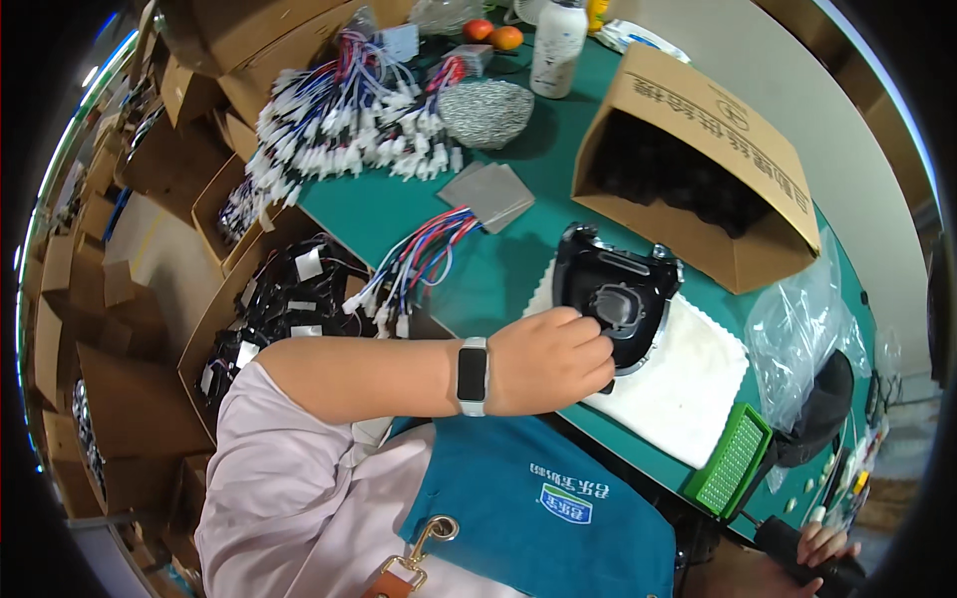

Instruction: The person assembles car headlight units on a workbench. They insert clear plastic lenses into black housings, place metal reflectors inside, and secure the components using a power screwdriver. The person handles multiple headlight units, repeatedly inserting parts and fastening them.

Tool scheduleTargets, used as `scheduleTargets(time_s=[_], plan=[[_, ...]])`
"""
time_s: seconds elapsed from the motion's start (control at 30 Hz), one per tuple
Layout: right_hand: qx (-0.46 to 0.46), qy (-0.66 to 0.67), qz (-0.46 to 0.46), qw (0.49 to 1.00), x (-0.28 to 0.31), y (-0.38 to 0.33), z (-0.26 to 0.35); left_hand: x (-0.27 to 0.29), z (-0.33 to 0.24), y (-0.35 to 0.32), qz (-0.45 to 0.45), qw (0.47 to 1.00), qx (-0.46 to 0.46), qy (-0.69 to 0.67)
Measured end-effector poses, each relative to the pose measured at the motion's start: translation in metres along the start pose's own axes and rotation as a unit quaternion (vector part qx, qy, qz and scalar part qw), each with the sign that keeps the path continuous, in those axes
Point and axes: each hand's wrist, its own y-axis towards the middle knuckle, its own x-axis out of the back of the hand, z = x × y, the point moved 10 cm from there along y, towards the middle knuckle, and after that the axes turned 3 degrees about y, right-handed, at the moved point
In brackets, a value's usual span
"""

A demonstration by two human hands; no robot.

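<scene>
A black plastic housing (620, 299) with a rounded clear part in its middle lies on a folded white cloth (688, 384). My left hand (553, 359) reaches across from the left, fingers curled, and grips the housing's near left edge. The thumb and fingertips are partly hidden. At the lower right, my right hand (827, 550) is wrapped round a black cylindrical tool (788, 543), which looks like an electric screwdriver. A thin shaft extends from it toward a green perforated tray (733, 463) beside the cloth.
An open cardboard box (713, 115) holding dark parts stands behind the housing. Bundled wires with white connectors (349, 125) cover the far left of the green table (498, 279). A bubble-wrap bundle (486, 112), white bottle (558, 50) and clear plastic bag (802, 319) lie around.
</scene>
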Motion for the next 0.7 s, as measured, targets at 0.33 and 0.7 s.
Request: scheduleTargets(time_s=[0.33, 0.7], plan=[[-0.059, -0.032, 0.025, 0.997, 0.012, -0.003, -0.013, -0.005, -0.076, 0.025, 0.001, 0.986, -0.099, -0.132], [-0.045, -0.057, -0.164, 0.984, 0.001, -0.011, -0.031, 0.021, 0.181, -0.045, 0.275, 0.943, 0.188, 0.011]])
